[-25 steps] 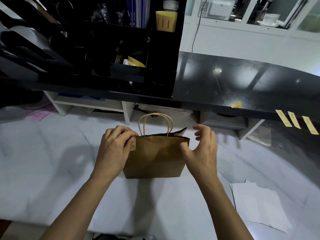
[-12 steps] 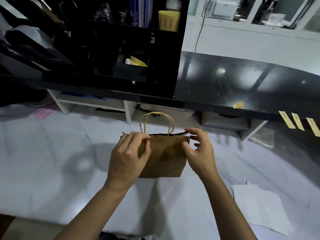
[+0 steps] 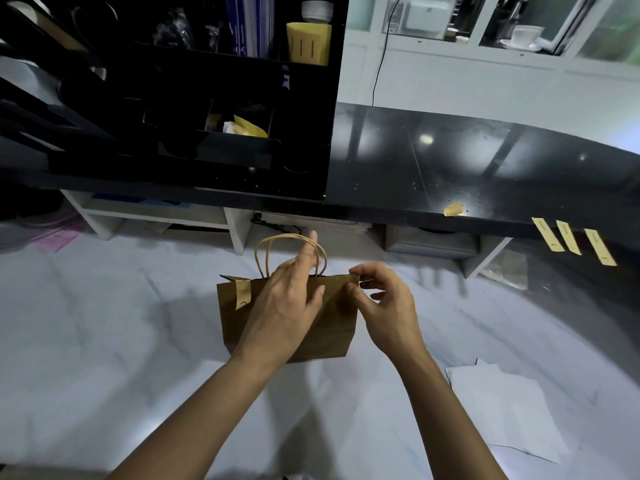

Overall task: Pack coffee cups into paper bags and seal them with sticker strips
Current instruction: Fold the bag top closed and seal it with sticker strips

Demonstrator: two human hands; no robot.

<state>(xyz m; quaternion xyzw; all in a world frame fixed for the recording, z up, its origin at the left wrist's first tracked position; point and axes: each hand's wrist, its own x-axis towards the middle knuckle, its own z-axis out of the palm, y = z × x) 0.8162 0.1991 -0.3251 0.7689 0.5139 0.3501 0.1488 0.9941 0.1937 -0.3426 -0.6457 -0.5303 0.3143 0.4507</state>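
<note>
The left hand (image 3: 289, 299) lies across the front of the one brown paper bag (image 3: 332, 327) with fingers straight and loose, while the right hand (image 3: 388, 303) pinches the bag's top right corner. The bag stands upright on the white marble counter (image 3: 104, 341), its twin handles (image 3: 266, 251) raised and one sticker strip (image 3: 243, 294) folded over its left top edge. Three more strips (image 3: 573, 241) hang from the black shelf's (image 3: 485, 168) edge, apparently stuck on.

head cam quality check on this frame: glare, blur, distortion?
Head view: dim overall, black shelf unit nearly lost in shadow; light spots glare on the glossy black counter; wide-angle bend curves the counter edge; left hand slightly motion-blurred over the paper bag; hand shadows soft on the white table.
</note>
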